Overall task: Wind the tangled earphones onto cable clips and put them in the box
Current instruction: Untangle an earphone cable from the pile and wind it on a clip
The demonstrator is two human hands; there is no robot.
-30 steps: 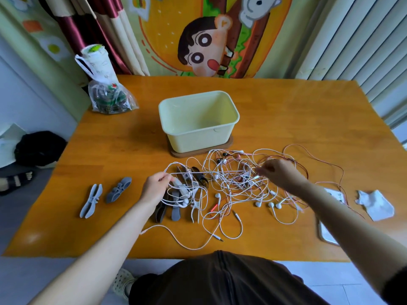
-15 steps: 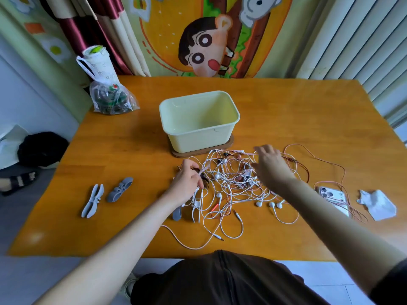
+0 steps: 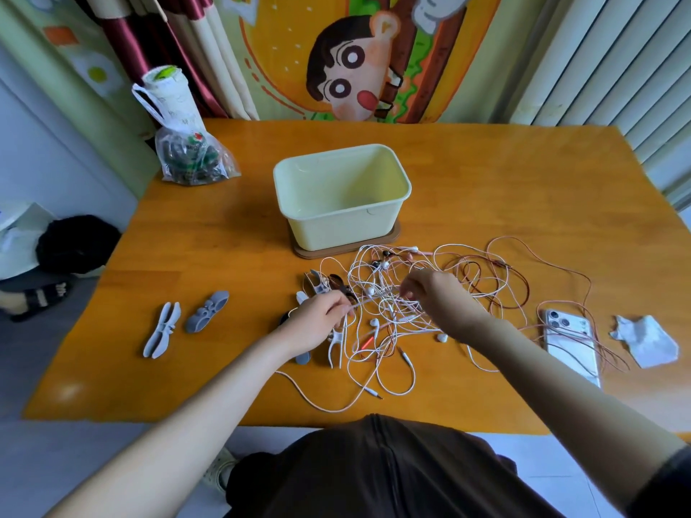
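Orange desk, a knot of earphones, two hands at work

An orange wooden desk [image 3: 486, 173] stood before a cartoon hanging [image 3: 355, 69]. On it, towards the far side, sat a pale yellow box [image 3: 336, 226], open-topped, on a brown mat [image 3: 347, 249]. Just in front of the box lay the earphones [image 3: 377, 353], a tangle of white and pinkish cables spread over the desk.

The left hand [image 3: 318, 325] pinched a white cable at the tangle's left edge, fingers curled. The right hand [image 3: 439, 299] was curled too, gripping strands in the middle of the knot. Several clips [image 3: 318, 287] lay partly under the left hand (how many, I could not tell). A pale grey cable clip [image 3: 161, 330] and a darker grey cable clip [image 3: 207, 312] lay side by side, well to the left.

To the right, a phone [image 3: 568, 343] lay face down with pink cable across it, a scrap of paper [image 3: 645, 340] beside it. A plastic bag [image 3: 190, 158] stood at the far left corner
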